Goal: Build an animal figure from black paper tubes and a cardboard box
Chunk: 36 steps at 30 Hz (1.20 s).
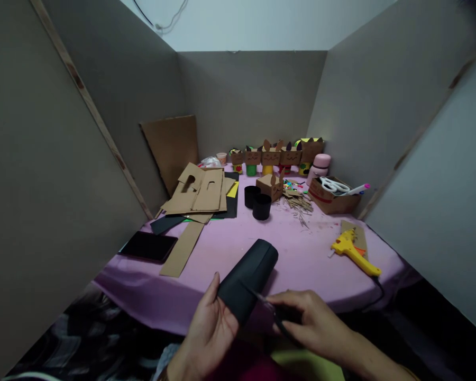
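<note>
My left hand (210, 328) grips the near end of a rolled black paper tube (249, 278), which points away over the front edge of the pink table (301, 259). My right hand (313, 323) is closed on dark-handled scissors (275, 312), whose blades touch the near end of the tube. Two short black paper cylinders (257, 201) stand upright at the table's middle, beside a small cardboard box figure (272, 185).
A yellow glue gun (353, 250) lies at right with its cord over the edge. Cardboard pieces (200, 193) and a dark tablet (148, 246) lie at left. Cardboard figures (275, 156), a pink bottle (319, 166) and a box with white scissors (333, 193) stand behind. Grey partition walls enclose the table.
</note>
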Tool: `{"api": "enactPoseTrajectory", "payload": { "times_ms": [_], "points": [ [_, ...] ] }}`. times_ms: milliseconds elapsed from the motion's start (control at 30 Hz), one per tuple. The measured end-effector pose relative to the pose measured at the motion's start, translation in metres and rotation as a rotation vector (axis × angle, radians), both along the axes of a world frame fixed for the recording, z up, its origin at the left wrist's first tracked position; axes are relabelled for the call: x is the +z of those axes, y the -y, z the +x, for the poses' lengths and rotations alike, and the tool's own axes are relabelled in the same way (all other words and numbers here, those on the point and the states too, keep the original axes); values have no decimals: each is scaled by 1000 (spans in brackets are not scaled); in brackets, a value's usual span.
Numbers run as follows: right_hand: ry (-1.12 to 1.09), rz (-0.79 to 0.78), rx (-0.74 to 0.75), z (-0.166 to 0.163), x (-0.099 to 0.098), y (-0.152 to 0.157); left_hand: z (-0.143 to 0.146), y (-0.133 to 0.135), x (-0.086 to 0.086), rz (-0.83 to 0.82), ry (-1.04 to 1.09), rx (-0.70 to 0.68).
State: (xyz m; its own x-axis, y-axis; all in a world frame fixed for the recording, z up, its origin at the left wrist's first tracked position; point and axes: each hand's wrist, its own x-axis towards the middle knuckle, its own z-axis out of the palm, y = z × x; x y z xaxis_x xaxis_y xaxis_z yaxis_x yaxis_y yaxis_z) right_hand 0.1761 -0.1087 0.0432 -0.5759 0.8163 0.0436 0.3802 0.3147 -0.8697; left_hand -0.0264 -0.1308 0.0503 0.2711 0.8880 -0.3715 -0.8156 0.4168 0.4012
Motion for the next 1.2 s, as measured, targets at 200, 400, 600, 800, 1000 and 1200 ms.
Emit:
{"api": "enactPoseTrajectory", "payload": {
  "times_ms": [200,400,600,800,1000,1200],
  "points": [
    [-32,-67,47,-1,7,11,0,-2,0,26,3,-17],
    [1,-32,39,1,7,8,0,1,-4,66,25,-28],
    [-108,-142,-35,-1,5,11,-3,1,-2,79,8,-43],
    [-60,-160,124,-1,10,13,-4,0,-5,63,-22,-21],
    [-232,-237,-240,11,7,-8,-5,-1,-2,29,-8,-8],
    [-207,-354,-133,5,-3,-2,-6,0,-1,4,6,-42]
  ]
}}
